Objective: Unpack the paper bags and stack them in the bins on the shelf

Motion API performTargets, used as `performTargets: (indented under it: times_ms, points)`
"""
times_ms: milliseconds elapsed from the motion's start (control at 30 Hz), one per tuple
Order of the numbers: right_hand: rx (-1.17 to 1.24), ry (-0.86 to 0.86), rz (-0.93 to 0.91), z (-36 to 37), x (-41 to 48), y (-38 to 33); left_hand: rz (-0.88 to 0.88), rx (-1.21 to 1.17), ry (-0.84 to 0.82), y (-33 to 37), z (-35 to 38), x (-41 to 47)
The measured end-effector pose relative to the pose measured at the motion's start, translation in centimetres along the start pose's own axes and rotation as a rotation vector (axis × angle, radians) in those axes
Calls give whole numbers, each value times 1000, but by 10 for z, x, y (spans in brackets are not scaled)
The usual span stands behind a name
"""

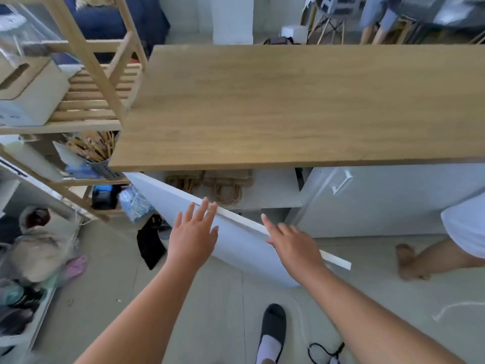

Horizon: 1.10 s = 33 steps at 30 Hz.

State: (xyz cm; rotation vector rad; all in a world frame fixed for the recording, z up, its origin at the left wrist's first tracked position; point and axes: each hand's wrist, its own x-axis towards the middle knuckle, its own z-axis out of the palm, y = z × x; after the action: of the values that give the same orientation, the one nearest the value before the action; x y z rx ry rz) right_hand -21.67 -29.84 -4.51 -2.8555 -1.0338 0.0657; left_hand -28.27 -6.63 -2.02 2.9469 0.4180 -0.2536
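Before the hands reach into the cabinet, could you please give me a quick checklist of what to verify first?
1. Cabinet door swung open: ok.
2. Paper bags visible on the inner shelf under the wooden countertop: ok.
3. Left hand empty, fingers spread: ok.
4. Right hand empty, over the door's top edge: ok.
5. Path to the bags free: not ok, the door stands between the hands and the bags.
6. Bag count and contents: cannot tell, blurred and shadowed.

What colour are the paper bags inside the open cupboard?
Brown, with twisted brown handles; the paper bags show in the head view.
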Motion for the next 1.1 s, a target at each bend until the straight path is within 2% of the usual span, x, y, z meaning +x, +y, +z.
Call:
performTargets:
  times_ms: [167, 333, 533, 633, 867, 1000, 1100]
  points:
    - [-64, 178, 81, -1, 19, 72, -77, 0, 0, 30, -6, 38]
    - [-81, 212, 199, -9, 50, 111, -133, 42, 52, 44, -9, 59]
    - [-105, 227, 207, -1, 75, 134, -56, 9, 434, 44, -11, 72]
    - [-110, 279, 202, 4, 76, 135, -28, -11, 487, 41, -25, 89]
    - [-9, 404, 203, 5, 66, 118, 37, -40, 336, 20, -48, 150]
    - [100, 496, 222, -26, 109, 97, 36, -72, 170, 12, -62, 187]
    - [102, 466, 241, -44, 156, 82, 56, -88, 122, 1, -74, 209]
